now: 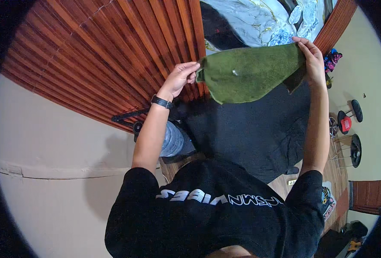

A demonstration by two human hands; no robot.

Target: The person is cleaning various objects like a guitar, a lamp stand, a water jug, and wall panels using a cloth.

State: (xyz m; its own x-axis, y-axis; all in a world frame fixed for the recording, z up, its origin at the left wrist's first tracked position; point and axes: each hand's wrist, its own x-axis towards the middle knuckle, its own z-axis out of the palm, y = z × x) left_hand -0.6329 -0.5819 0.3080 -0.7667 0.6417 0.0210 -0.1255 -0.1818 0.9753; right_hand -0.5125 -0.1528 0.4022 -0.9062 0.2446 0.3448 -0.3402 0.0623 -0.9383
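A green cloth [251, 77] with a small pale spot near its middle is stretched out between my two hands. My left hand [179, 79] pinches its left end between thumb and fingers. The upper right corner is in the fingers of my right hand [311, 58], and a darker flap of the cloth hangs down beside that wrist. Below the cloth lies a wide black fabric-covered surface [248, 129], creased at its right side.
Brown slatted blinds [139, 42] stand at the upper left, next to a marbled picture or panel [255, 19]. A large clear plastic bottle [172, 140] is beside my left forearm. Caps, one with a red front [346, 124], and a round black stool [356, 150] are at the right.
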